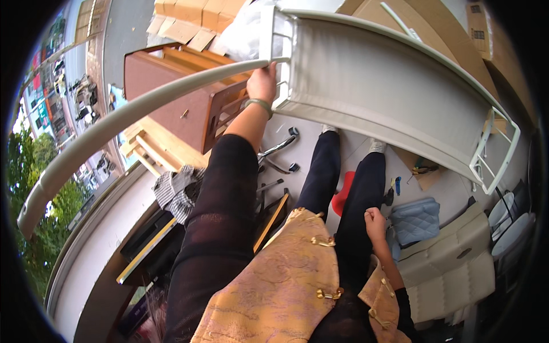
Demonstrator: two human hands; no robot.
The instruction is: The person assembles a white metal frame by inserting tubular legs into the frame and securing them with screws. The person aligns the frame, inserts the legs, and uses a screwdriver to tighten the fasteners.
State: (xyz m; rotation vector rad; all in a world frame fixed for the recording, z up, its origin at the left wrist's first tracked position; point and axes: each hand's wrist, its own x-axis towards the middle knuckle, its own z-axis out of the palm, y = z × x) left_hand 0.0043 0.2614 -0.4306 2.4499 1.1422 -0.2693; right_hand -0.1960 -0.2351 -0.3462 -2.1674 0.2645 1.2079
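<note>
person's left hand [262, 86] wrapped around a long, curved, pale-grey tube [114, 117], at the short left edge of a white-framed, grey fabric panel [383, 80]. panel's long near edge passes just beyond the shoes; pale tiled floor [351, 147] shows between the legs. tube's free end reaches far left, past a brown, boxy cabinet [157, 94]. right hand [374, 222] curled into a fist; cannot tell whether it pinches anything.

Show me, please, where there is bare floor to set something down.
Bare floor shows between the dark trouser legs, beyond the red object, and between the blue bag and pale frame; it's crowded lower left, around the striped cloth.
</note>
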